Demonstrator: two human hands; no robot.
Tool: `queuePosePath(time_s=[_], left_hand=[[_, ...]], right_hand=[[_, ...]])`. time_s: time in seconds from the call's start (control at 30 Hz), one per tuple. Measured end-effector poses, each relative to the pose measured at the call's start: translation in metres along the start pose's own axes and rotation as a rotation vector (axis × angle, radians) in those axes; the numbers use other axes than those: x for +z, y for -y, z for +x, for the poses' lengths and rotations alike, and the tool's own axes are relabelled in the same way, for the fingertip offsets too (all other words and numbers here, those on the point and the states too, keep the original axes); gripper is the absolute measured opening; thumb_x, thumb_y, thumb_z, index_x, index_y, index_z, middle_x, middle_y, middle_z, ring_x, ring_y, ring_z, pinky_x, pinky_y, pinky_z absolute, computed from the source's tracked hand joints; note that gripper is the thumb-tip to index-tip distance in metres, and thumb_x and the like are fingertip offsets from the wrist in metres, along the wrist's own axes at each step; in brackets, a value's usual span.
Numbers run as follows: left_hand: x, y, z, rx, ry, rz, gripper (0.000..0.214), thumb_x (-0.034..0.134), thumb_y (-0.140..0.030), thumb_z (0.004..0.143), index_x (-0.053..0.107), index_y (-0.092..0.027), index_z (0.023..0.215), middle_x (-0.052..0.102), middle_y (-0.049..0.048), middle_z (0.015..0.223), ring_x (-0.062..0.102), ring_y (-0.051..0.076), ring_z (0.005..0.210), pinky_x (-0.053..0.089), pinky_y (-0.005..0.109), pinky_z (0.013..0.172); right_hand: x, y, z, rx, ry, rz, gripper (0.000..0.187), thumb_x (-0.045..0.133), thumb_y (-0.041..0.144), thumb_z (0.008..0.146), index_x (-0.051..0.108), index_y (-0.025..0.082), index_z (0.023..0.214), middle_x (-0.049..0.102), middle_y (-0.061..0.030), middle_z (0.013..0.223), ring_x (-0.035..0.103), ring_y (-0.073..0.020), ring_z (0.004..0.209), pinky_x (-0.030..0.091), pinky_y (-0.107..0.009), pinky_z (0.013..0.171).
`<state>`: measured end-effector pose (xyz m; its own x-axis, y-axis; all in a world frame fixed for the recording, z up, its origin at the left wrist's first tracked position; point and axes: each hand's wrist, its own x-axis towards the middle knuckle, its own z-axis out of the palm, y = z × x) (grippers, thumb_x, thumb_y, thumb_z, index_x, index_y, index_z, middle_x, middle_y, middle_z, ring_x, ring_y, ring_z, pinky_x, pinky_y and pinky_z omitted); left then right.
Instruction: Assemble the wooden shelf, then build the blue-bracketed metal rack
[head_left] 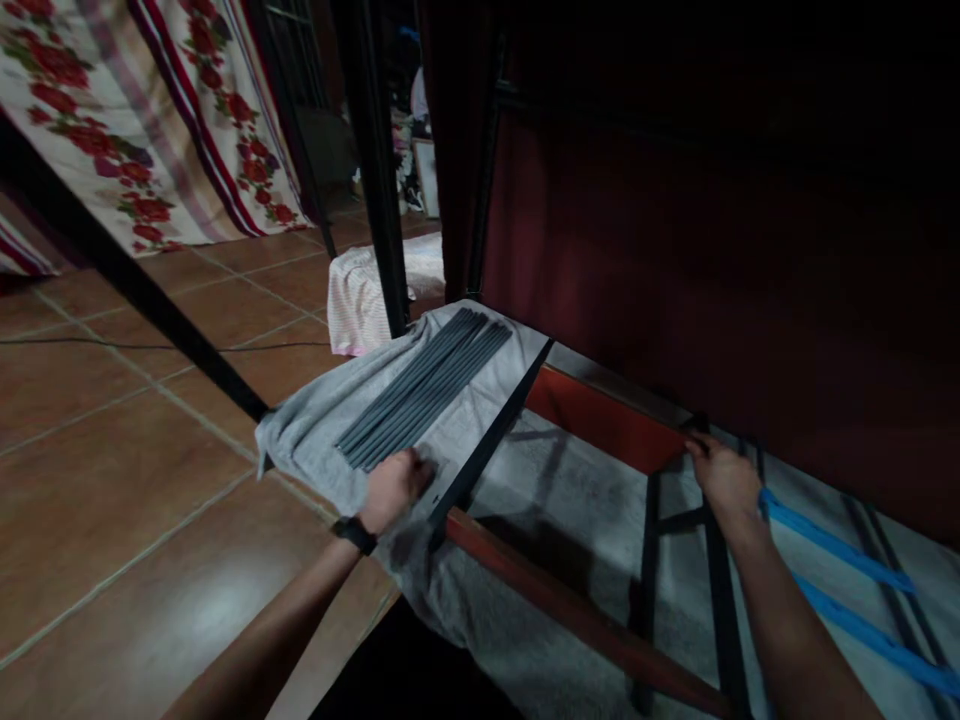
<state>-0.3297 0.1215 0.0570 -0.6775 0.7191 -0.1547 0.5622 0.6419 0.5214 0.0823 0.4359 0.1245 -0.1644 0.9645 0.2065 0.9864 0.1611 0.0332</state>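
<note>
Evidently, from where I stand, this is partway. At centre right, two red boards, the rear board [600, 415] and the front board [577, 608], appear set among dark bars; I judge that portion laid out, though I cannot tell whether any joint is fastened. The grey rods [442, 393] lie loose side by side on the grey cloth [307, 430], just left of centre, apart from the boards; I judge them not yet used.

Right hand [726, 478], right of centre: grip closed at the rear board's right end; whether it also takes in dark metal there is unclear. Left hand [394, 490], lower centre: curled, just beside the rods' lower ends; fingers hidden, so I cannot tell how open the grip is or whether it has hold of anything.

Count: boards, two; blue strips [836, 545] at lower right, two; left bar [493, 440], one, running beside the rods; black wristband [355, 535], one. Rods: roughly a dozen, overlap preventing an exact figure.
</note>
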Motion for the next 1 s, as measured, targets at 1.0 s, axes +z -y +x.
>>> queuePosePath(time_s=[1.0], left_hand=[[0.148, -0.405, 0.064, 0.842, 0.157, -0.054, 0.021, 0.052, -0.026, 0.094, 0.069, -0.018, 0.104, 0.074, 0.0086, 0.102, 0.068, 0.019, 0.091, 0.048, 0.026, 0.076]], right_hand=[[0.032, 0.000, 0.023, 0.035, -0.204, 0.810, 0.039, 0.042, 0.028, 0.098, 0.071, 0.016, 0.121, 0.063, -0.0139, 0.133, 0.057, -0.0252, 0.126, 0.042, -0.037, 0.108]])
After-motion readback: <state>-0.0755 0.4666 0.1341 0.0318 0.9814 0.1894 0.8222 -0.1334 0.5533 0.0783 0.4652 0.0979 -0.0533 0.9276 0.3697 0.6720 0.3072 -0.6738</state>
